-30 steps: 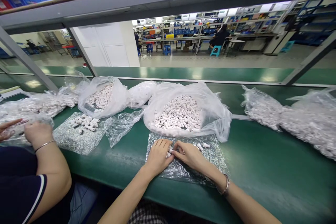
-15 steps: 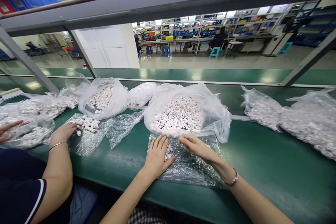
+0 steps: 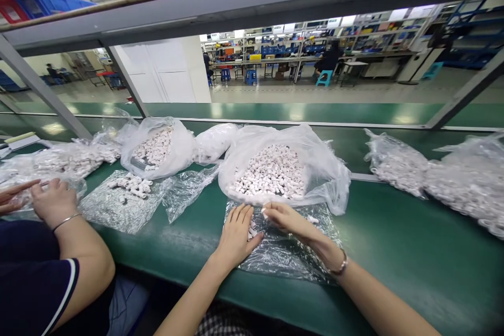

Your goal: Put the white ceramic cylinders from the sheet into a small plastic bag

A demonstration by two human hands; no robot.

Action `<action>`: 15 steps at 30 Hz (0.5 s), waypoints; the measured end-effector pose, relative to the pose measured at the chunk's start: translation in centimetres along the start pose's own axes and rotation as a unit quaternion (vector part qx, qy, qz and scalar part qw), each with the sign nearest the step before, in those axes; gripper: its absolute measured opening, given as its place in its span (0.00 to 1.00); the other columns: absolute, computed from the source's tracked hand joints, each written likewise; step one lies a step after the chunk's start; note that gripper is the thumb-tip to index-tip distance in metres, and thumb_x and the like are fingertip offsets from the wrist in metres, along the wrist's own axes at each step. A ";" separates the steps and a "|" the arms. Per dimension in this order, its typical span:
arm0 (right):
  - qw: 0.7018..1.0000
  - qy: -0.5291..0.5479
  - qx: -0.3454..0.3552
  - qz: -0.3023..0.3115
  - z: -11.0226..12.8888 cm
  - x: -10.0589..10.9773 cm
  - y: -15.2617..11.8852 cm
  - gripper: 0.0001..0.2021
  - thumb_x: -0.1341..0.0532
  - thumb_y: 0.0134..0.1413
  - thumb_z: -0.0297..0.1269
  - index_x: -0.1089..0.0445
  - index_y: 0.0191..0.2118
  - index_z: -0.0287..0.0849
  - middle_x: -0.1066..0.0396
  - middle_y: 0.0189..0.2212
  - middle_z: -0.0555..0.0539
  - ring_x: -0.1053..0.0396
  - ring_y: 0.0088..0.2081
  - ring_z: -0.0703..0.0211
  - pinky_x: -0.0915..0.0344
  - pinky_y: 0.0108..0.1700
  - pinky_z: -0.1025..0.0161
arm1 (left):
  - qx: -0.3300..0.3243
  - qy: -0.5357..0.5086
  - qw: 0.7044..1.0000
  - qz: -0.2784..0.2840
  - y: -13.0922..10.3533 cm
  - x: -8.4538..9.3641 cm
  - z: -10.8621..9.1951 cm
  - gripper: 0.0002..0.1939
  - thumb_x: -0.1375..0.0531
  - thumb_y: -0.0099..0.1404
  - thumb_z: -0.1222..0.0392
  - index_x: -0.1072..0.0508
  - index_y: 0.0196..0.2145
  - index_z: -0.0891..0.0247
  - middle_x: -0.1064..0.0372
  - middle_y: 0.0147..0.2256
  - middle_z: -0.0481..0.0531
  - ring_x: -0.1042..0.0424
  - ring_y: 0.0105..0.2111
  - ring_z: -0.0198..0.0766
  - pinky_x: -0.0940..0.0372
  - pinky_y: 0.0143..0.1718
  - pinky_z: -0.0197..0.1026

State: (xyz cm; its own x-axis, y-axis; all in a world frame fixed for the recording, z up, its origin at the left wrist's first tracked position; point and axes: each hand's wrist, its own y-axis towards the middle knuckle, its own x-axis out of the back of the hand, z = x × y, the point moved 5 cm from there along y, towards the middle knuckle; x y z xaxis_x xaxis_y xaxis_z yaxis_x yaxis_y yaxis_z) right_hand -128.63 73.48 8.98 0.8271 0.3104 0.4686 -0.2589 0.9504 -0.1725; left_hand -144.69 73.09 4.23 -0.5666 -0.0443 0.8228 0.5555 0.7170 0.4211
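My left hand (image 3: pixel 237 231) lies with its fingers spread on a clear plastic sheet or bag (image 3: pixel 283 262), beside several small white parts (image 3: pixel 252 229) that it partly covers. Just to its right, my right hand (image 3: pixel 280 216) pinches one small white part (image 3: pixel 264 213) between thumb and fingertips. Another white piece (image 3: pixel 312 219) rests on the plastic beyond my right wrist. Behind both hands, a large open plastic bag (image 3: pixel 326 168) holds many small white ring-like parts (image 3: pixel 271 170).
At the left, a co-worker's hands (image 3: pixel 55 202) are at a bag of white parts. Nearby lie a plastic sheet (image 3: pixel 118 215) with loose parts and another open bag (image 3: pixel 183 147). Filled bags (image 3: pixel 464 184) stand at the right. A metal shelf beam (image 3: pixel 252 2) crosses above.
My right hand has shifted slightly left, and a white part now shows in its fingertips. My left hand has stayed in place. The co-worker's near hand has moved left, off the loose parts.
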 end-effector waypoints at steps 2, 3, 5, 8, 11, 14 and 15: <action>0.987 0.161 -0.017 0.020 0.4 0.6 -0.3 0.18 0.48 0.64 0.55 0.36 0.40 0.44 0.41 0.27 0.53 0.54 0.21 0.66 0.57 0.19 0.68 | -0.001 0.014 1.000 0.004 0.0 0.1 -0.2 0.36 0.41 0.66 0.46 0.46 0.65 0.66 0.42 0.64 0.64 0.47 0.65 0.58 0.49 0.65 0.64; 0.981 0.193 -0.016 0.025 0.7 0.7 -0.4 0.18 0.49 0.65 0.55 0.36 0.41 0.45 0.40 0.28 0.53 0.54 0.21 0.67 0.59 0.19 0.68 | -0.001 0.019 1.000 0.006 -0.1 0.2 -0.2 0.38 0.40 0.66 0.44 0.47 0.65 0.66 0.43 0.64 0.64 0.48 0.66 0.59 0.50 0.65 0.65; 0.991 0.135 -0.002 0.025 1.1 0.7 -0.4 0.19 0.51 0.66 0.55 0.34 0.41 0.44 0.39 0.28 0.52 0.52 0.21 0.66 0.56 0.19 0.68 | 0.006 0.020 1.000 0.007 -0.3 0.4 -0.2 0.41 0.41 0.65 0.41 0.50 0.66 0.65 0.45 0.65 0.64 0.49 0.66 0.59 0.50 0.65 0.65; 0.993 -0.111 0.038 -0.023 1.6 0.1 0.3 0.19 0.50 0.67 0.51 0.31 0.36 0.42 0.34 0.26 0.50 0.41 0.25 0.62 0.46 0.26 0.65 | 0.027 0.007 1.000 0.003 -0.7 0.7 0.5 0.42 0.41 0.65 0.41 0.53 0.67 0.64 0.46 0.65 0.65 0.49 0.66 0.58 0.48 0.64 0.64; 0.965 -0.244 0.053 -0.085 1.6 -0.9 1.3 0.12 0.43 0.63 0.46 0.30 0.36 0.42 0.30 0.29 0.48 0.35 0.31 0.57 0.45 0.32 0.62 | 0.044 -0.012 0.999 0.000 -1.0 0.6 1.2 0.41 0.41 0.66 0.44 0.54 0.67 0.64 0.46 0.65 0.65 0.48 0.66 0.55 0.48 0.65 0.63; 0.954 -0.283 0.038 -0.092 1.4 -1.8 2.2 0.09 0.38 0.59 0.43 0.29 0.36 0.42 0.30 0.28 0.48 0.35 0.29 0.56 0.48 0.31 0.63 | 0.049 -0.030 0.998 0.002 -1.2 0.2 1.6 0.40 0.41 0.67 0.45 0.54 0.67 0.65 0.45 0.65 0.65 0.48 0.66 0.53 0.49 0.66 0.62; 0.953 -0.288 0.036 -0.086 1.3 -2.0 2.5 0.09 0.37 0.59 0.42 0.29 0.35 0.42 0.30 0.28 0.48 0.34 0.29 0.57 0.48 0.31 0.63 | 0.047 -0.035 0.998 0.002 -1.3 0.1 1.7 0.39 0.41 0.67 0.46 0.53 0.66 0.65 0.45 0.64 0.64 0.49 0.66 0.53 0.50 0.66 0.62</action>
State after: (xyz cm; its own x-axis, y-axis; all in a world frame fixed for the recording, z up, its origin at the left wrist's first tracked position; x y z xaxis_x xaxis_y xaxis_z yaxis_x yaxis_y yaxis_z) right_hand -131.56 75.27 8.77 0.4553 0.0907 0.8857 -0.1952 0.9808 -0.0001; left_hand -146.48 73.35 3.15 -0.6070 0.0042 0.7947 0.4998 0.7795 0.3776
